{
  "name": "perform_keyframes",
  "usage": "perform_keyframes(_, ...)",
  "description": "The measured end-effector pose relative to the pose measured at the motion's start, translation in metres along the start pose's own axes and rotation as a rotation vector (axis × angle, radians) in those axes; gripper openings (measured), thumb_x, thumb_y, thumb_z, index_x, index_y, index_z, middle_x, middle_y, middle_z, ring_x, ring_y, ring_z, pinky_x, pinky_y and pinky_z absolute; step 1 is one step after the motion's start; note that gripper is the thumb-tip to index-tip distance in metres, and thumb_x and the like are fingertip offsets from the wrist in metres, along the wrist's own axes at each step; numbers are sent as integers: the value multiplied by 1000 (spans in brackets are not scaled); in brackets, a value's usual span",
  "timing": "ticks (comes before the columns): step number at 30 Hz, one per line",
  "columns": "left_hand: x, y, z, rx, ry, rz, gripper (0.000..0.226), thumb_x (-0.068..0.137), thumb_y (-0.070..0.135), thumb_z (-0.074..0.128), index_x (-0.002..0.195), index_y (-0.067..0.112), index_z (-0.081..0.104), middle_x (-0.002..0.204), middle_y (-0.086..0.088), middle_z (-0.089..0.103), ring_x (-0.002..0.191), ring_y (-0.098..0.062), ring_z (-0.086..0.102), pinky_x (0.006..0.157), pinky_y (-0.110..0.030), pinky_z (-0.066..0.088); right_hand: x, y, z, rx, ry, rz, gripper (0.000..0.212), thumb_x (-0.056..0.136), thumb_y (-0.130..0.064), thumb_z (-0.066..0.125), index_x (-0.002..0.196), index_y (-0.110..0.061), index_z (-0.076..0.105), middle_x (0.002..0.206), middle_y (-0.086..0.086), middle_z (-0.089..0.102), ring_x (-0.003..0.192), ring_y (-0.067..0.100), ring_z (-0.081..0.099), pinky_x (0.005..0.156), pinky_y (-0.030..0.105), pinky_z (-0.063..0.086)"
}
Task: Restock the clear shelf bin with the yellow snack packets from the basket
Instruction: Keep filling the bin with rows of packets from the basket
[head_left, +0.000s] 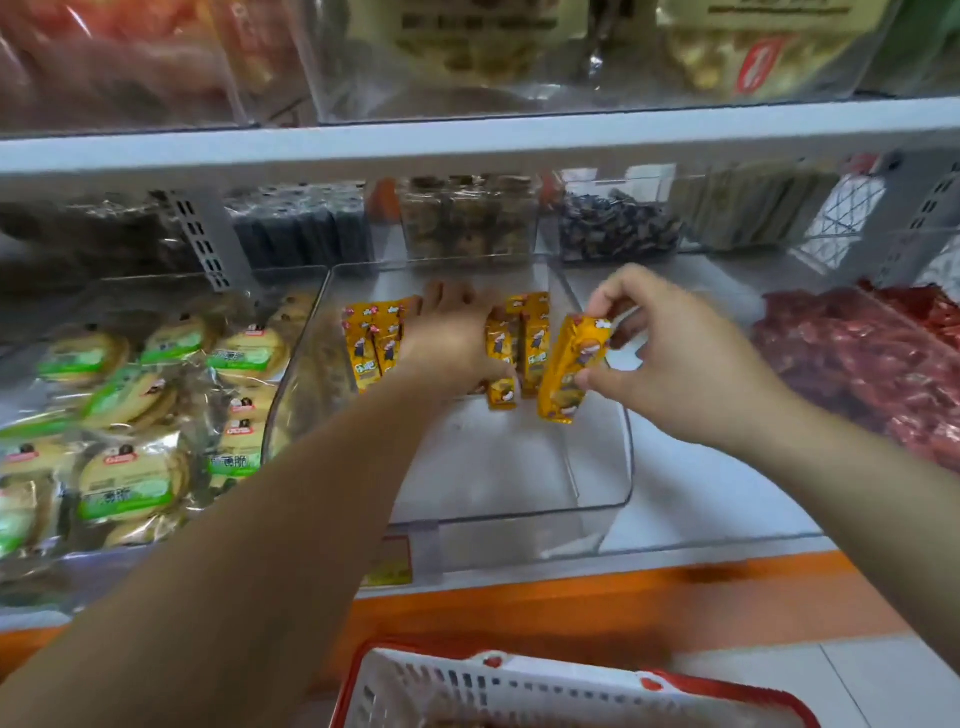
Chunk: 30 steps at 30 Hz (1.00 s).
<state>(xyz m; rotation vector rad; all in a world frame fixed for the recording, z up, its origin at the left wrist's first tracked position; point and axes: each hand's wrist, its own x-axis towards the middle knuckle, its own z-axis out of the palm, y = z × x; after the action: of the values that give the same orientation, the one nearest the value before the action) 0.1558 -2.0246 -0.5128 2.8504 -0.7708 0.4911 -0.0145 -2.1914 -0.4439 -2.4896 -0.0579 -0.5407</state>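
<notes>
Now the yellow packet (569, 364) is pinched between the thumb and fingertips of the right hand (680, 358), just at the right end of the row of packets (371, 345) standing in the back of the clear bin (597, 499). Best, I think, to set it down flush against its neighbour while the left hand (452, 338), fingers stretched flat among the row, steadies the rest. Its long axis is near upright, top leaning right, printed face toward the camera.
</notes>
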Motion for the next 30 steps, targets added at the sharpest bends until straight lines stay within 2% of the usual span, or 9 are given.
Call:
perform_keyframes(4, -2, -9, 5, -96, 20, -67, 69, 57, 53, 85, 119, 37, 59, 128, -2, 49, 122, -29, 43, 97, -42, 35, 54, -1, 21, -206, -123, -36, 42, 66, -29, 84, 100, -31, 59, 92, -8, 63, 90, 18, 62, 75, 32, 50)
perform_keyframes(8, -4, -13, 7, -152, 80, -73, 58, 63, 38, 82, 117, 33, 61, 124, -3, 51, 120, -30, 45, 93, -39, 36, 95, -3, 41, -289, -202, -79, 39, 68, -21, 83, 94, -31, 56, 96, -3, 65, 87, 21, 62, 72, 31, 51)
perform_keyframes(12, -3, -18, 9, -203, 81, -41, 61, 67, 51, 84, 120, 32, 61, 126, -5, 52, 120, -31, 45, 95, -40, 36, 112, -2, 48, -327, -246, -46, 41, 68, -20, 86, 96, -29, 57, 102, -3, 64, 84, 20, 59, 71, 32, 52)
perform_keyframes(16, -1, -19, 9, -214, 36, -57, 61, 65, 45, 89, 118, 36, 60, 129, -1, 51, 124, -28, 44, 98, -39, 35, 117, 1, 42, -400, -343, -39, 42, 68, -19, 88, 93, -28, 56, 99, -1, 61, 85, 21, 58, 67, 30, 47)
perform_keyframes(20, -3, -19, 9, -223, 47, -67, 60, 65, 43, 90, 117, 36, 60, 128, -1, 52, 122, -28, 46, 98, -38, 36, 119, 4, 44, -428, -322, -11, 41, 69, -23, 88, 93, -25, 56, 96, 1, 60, 87, 23, 58, 62, 29, 43)
perform_keyframes(26, -5, -17, 12, -210, 63, -81, 62, 66, 42, 89, 120, 34, 61, 131, -1, 52, 122, -28, 47, 98, -37, 35, 121, -2, 67, -735, -379, -77, 41, 74, -35, 82, 104, -22, 58, 98, 1, 61, 87, 27, 59, 63, 29, 42)
perform_keyframes(30, -7, -17, 14, -201, 88, -84, 62, 66, 43, 88, 121, 32, 61, 130, -1, 52, 121, -27, 47, 97, -37, 35, 131, -6, 72, -813, -438, -83, 35, 72, -40, 83, 91, -21, 60, 91, 3, 63, 86, 27, 60, 62, 31, 45)
